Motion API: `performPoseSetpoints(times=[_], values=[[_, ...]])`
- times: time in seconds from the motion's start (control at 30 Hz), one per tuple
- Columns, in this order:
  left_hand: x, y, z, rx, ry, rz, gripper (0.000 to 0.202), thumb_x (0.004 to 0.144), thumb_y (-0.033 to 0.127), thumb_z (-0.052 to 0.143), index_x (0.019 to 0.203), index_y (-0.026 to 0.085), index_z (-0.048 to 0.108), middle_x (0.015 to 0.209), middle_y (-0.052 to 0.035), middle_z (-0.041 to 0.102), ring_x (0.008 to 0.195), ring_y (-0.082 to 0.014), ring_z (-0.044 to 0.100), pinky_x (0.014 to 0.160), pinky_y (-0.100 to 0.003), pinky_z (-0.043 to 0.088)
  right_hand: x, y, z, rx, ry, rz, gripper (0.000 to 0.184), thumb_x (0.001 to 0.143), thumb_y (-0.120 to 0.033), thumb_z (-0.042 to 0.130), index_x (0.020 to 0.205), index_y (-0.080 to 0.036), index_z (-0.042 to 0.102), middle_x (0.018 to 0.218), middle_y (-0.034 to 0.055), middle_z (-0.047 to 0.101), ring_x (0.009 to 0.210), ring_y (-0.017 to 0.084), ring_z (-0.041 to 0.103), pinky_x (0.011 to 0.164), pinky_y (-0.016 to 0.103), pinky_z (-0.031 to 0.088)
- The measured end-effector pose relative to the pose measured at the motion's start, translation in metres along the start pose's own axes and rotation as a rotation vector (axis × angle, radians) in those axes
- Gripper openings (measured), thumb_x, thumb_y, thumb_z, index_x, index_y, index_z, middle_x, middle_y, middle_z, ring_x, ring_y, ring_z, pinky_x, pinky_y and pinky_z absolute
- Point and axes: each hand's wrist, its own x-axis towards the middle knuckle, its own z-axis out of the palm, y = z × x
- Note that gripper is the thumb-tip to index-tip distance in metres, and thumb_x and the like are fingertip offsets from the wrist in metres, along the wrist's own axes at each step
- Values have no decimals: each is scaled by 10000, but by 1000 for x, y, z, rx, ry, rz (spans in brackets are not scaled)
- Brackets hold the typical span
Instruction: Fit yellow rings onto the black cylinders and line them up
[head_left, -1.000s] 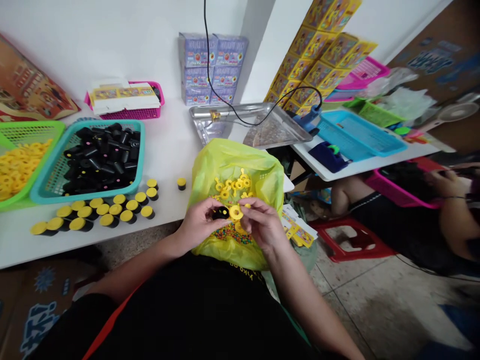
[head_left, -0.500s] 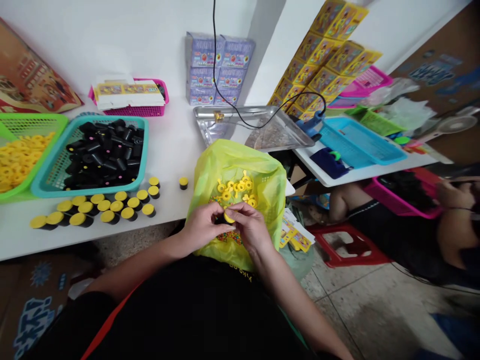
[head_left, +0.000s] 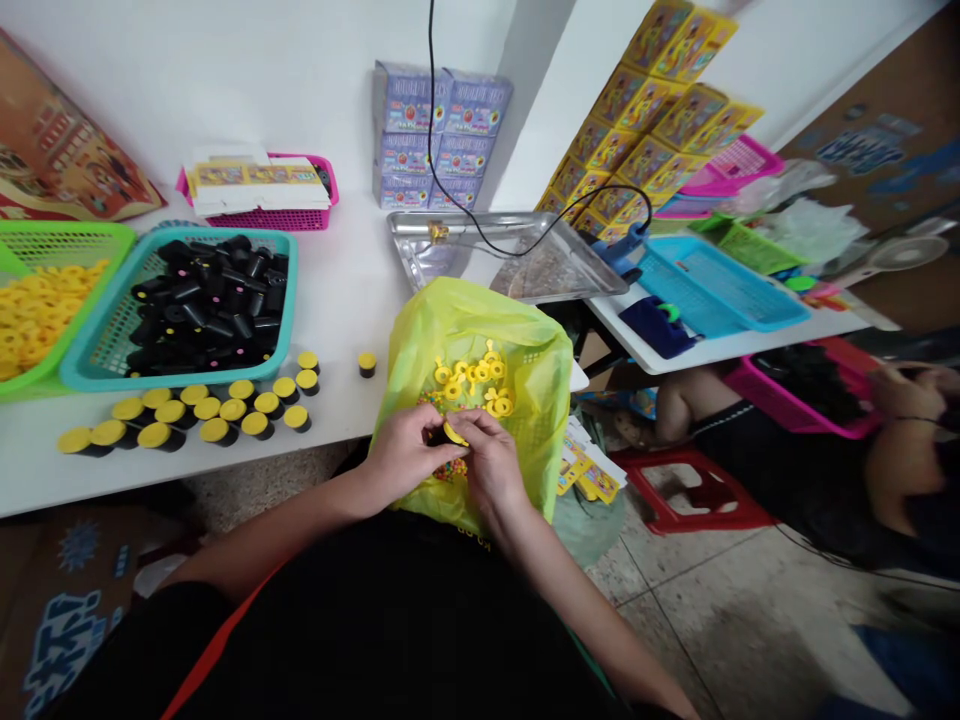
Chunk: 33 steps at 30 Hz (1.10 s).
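My left hand (head_left: 403, 447) is closed around the black body of a small round container, which the fingers mostly hide. My right hand (head_left: 489, 452) pinches the container's yellow lid (head_left: 454, 434), tilted and facing partly toward me. Both hands are over a basket lined with a yellow-green plastic bag (head_left: 529, 480). Inside the bag lie several yellow ring-shaped pieces (head_left: 474, 372) and many tiny coloured beads (head_left: 450, 470). On the table to the left stand several black containers with yellow lids (head_left: 219, 430), one lone container (head_left: 367, 364) nearer the bag.
A teal basket (head_left: 291, 330) holds black tubes; a green basket (head_left: 120, 240) holds yellow pieces. Behind stand a metal tray (head_left: 405, 245), purple boxes (head_left: 469, 130) and stacked yellow boxes (head_left: 622, 130). At right, another person sits with a pink basket (head_left: 757, 390) beside a red stool (head_left: 652, 490).
The yellow lid between my fingers is tilted differently and shows as a narrower sliver. My right hand has shifted slightly left, while my left hand stays in place.
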Motion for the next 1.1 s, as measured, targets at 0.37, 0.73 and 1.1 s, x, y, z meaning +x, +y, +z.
performPoseSetpoints(times=[0.37, 0.73, 1.1], values=[[-6, 12, -5, -38, 67, 107, 228, 763, 327, 809, 804, 182, 638, 756, -3, 599, 664, -136, 536, 602, -258, 443, -7, -2, 4, 27, -56, 125, 296, 648, -441, 801, 725, -212, 632, 614, -49, 543, 493, 112, 431, 436, 239, 309], [-5, 17, -3, -353, -145, -225, 449, 884, 633, 628, 1037, 216, 561, 622, 38, 565, 498, -147, 560, 424, -226, 433, -18, -18, 9, -199, -93, -208, 309, 848, -560, 647, 846, -255, 594, 682, -47, 546, 585, 144, 524, 555, 269, 452], [-12, 15, 14, -373, -9, -178, 365, 918, 582, 623, 952, 224, 560, 572, 65, 469, 482, -98, 439, 436, -196, 341, -19, -15, 14, 123, -176, -20, 397, 739, -576, 755, 836, -264, 528, 634, -76, 537, 415, 127, 508, 362, 258, 395]])
